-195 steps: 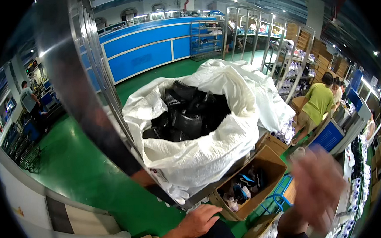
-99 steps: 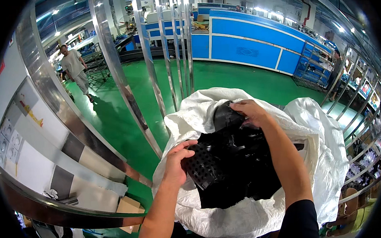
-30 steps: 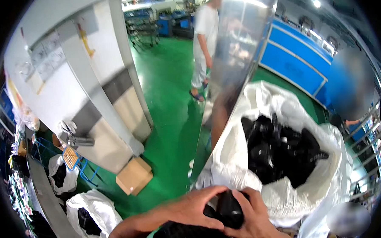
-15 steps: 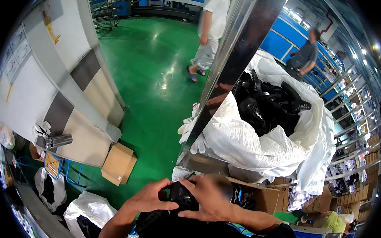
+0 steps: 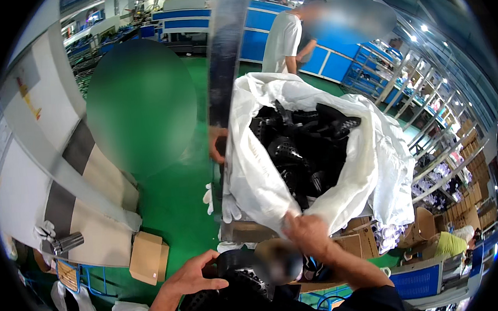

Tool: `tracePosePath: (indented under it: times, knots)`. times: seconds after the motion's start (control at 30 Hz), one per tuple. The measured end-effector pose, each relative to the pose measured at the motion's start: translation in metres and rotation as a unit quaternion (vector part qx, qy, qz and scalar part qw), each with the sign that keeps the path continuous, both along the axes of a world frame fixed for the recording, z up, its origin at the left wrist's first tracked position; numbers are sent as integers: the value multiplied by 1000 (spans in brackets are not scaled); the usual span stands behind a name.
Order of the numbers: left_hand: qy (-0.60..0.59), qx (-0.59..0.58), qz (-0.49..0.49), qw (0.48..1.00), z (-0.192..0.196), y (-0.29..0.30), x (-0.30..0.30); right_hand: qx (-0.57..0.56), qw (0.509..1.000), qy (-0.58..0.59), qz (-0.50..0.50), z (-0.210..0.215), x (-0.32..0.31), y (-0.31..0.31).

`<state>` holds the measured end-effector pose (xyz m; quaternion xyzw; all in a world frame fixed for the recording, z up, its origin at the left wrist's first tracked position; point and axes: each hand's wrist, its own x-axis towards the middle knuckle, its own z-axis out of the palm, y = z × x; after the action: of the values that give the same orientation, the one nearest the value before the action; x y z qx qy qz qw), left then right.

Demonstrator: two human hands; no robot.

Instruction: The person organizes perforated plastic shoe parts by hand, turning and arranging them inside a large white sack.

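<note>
My left hand has its thumb and fingers around the side of a black, shiny perforated shoe low in front of me. My right hand is away from that shoe, at the near rim of a large white woven sack. Motion smears its fingers, so whether they grip the rim cannot be told. Inside the sack lie several black perforated shoes, heaped on one another. Another black dotted piece shows below my left hand, partly hidden.
A metal post rises left of the sack, with white gloves at its foot. Cardboard boxes stand on the green floor at left and beside my right forearm. A person in a white shirt is beyond the sack.
My right hand has left the shoe and moved up and right to the sack's rim. My left hand stays on the shoe. The view has swung right; the person in white appears farther right.
</note>
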<state>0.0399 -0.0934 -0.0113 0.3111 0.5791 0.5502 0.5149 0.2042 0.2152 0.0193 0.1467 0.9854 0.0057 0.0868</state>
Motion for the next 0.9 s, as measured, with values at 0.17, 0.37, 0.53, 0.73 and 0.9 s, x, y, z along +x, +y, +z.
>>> tracePosePath:
  times: [0.17,0.37,0.53,0.73,0.9]
  knots:
    - [25,15,-117,993,28,62,-9,-167,982,85,-11,-34,27,-10]
    - [-49,2,-195,980,39,103,-9,-371,846,351,-153,4,26,46]
    - [12,45,-282,958,76,168,-12,-71,982,81,-155,-3,18,71]
    - [49,-29,-347,936,30,207,-19,-111,988,71,-86,-24,36,76]
    - [109,-103,-292,944,26,219,-28,-151,980,50,-121,-43,13,77]
